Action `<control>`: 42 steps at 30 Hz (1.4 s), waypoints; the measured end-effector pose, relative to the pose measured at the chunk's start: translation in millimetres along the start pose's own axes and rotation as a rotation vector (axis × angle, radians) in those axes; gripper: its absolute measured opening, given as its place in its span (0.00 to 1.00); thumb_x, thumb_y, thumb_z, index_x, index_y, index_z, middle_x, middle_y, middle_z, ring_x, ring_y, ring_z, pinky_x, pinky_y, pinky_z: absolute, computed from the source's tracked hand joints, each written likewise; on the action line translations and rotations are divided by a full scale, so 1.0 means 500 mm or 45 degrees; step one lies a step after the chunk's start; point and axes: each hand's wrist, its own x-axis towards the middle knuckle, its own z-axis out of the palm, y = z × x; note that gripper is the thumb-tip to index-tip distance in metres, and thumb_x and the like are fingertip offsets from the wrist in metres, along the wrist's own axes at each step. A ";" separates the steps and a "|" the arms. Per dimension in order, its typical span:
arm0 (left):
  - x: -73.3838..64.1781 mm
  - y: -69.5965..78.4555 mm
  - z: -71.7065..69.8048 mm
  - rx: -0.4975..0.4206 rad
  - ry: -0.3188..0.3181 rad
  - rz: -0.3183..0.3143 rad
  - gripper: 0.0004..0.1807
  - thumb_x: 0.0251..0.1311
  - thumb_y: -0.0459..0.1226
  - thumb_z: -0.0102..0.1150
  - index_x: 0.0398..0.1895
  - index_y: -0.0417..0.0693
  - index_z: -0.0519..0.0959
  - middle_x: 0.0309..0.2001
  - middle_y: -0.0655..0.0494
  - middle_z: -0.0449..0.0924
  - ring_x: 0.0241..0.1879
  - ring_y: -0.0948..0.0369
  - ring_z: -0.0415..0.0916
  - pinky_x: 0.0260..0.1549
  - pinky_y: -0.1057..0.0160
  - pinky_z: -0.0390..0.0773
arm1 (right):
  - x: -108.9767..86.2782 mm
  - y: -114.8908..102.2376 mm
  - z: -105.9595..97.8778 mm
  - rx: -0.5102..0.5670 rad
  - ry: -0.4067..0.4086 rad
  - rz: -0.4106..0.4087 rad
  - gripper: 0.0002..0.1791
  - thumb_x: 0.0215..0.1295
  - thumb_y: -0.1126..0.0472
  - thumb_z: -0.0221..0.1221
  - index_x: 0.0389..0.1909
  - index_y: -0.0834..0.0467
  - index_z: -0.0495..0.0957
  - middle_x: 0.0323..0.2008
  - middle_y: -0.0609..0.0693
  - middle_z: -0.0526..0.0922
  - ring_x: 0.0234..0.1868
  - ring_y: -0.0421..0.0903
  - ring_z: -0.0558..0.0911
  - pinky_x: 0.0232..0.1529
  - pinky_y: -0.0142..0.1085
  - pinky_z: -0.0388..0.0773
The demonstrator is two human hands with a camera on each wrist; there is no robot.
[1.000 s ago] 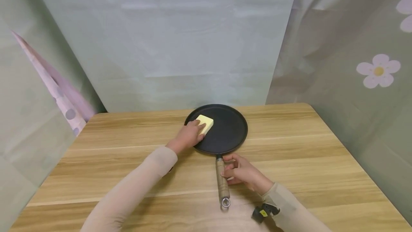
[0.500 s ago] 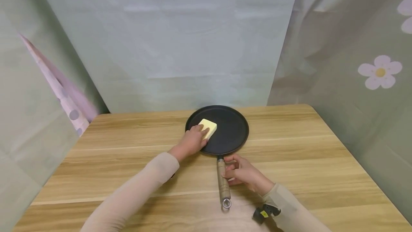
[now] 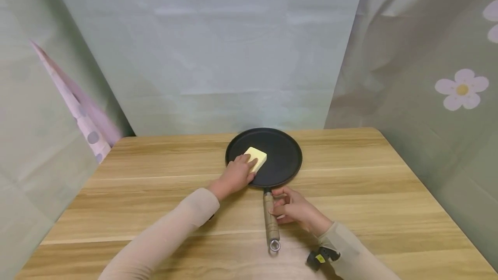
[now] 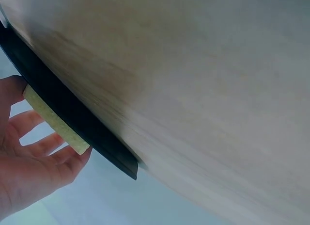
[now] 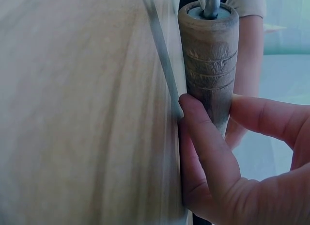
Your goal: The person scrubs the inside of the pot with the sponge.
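A flat round black pan (image 3: 282, 154) lies on the wooden table, its wooden handle (image 3: 271, 221) pointing toward me. My left hand (image 3: 235, 175) grips a pale yellow sponge (image 3: 258, 155) against the left part of the pan's surface. In the left wrist view, the thumb and fingers hold the sponge (image 4: 55, 119) by its edges, its face flat on the pan (image 4: 72, 108). My right hand (image 3: 297, 211) pinches the handle near the pan. Seen from the right wrist, thumb and fingers lie on either side of the wooden grip (image 5: 210, 65), which ends in a metal ring.
The wood-grain table (image 3: 362, 185) stretches out on both sides of the pan. A pale sheet (image 3: 233, 55) hangs behind its far edge, with a flower-printed sheet (image 3: 412, 98) on the right. A small black device (image 3: 320, 257) is strapped at the right wrist.
My left hand has slid the sponge to the right and a little toward me across the pan. The right hand keeps its place at the handle.
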 end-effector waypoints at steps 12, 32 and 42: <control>0.018 -0.001 0.001 0.005 0.034 -0.020 0.26 0.66 0.42 0.56 0.65 0.43 0.71 0.64 0.37 0.66 0.63 0.41 0.64 0.52 0.42 0.71 | 0.001 0.002 -0.003 -0.003 0.005 -0.003 0.29 0.55 0.74 0.60 0.58 0.70 0.62 0.34 0.55 0.72 0.32 0.46 0.79 0.38 0.45 0.82; 0.077 -0.027 0.006 0.075 0.065 -0.079 0.25 0.68 0.41 0.53 0.66 0.45 0.70 0.64 0.38 0.66 0.64 0.42 0.63 0.53 0.43 0.71 | 0.005 0.006 -0.001 0.035 -0.001 -0.005 0.28 0.55 0.73 0.61 0.57 0.70 0.63 0.34 0.56 0.72 0.33 0.46 0.79 0.37 0.44 0.82; 0.126 -0.084 0.021 0.072 0.046 -0.106 0.25 0.70 0.42 0.49 0.67 0.45 0.69 0.63 0.36 0.67 0.61 0.40 0.65 0.52 0.42 0.71 | 0.005 0.006 -0.001 0.031 -0.005 -0.016 0.28 0.55 0.73 0.60 0.56 0.70 0.62 0.34 0.55 0.72 0.33 0.46 0.79 0.36 0.43 0.82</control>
